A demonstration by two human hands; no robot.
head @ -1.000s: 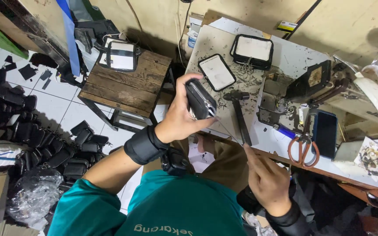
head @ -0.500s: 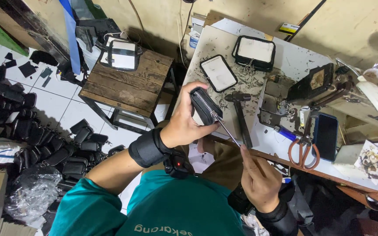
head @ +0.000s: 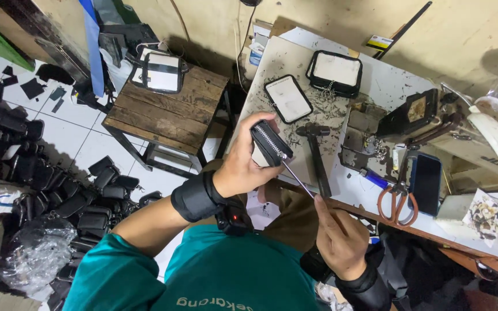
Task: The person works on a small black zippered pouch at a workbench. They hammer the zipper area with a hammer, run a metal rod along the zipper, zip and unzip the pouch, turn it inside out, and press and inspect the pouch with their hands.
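Two hands work above the near edge of the surface (head: 295,57). The left hand (head: 243,164) has its grip clamped on a small black pouch (head: 269,144) with a zipper along its edge, held up over the surface edge, just in front of the hammer (head: 316,158). The right hand (head: 341,242) has its fingers pinched together on a thin metal rod (head: 296,178), whose far tip touches the pouch near the zipper. Both wrists wear black bands. On the surface beyond the pouch lie two flat pouches with pale faces, one near (head: 287,99) and one farther back (head: 335,72), amid dark scraps. To the right sit a black press tool (head: 407,115), orange-handled scissors (head: 396,198) and a dark phone (head: 426,183), the scissors just beside the phone. Left of the surface stands a wooden stool (head: 162,115) with another pale-faced pouch (head: 161,72) on it. Many black pouches (head: 87,196) are heaped on the tiled floor beside a clear plastic bag (head: 36,253).
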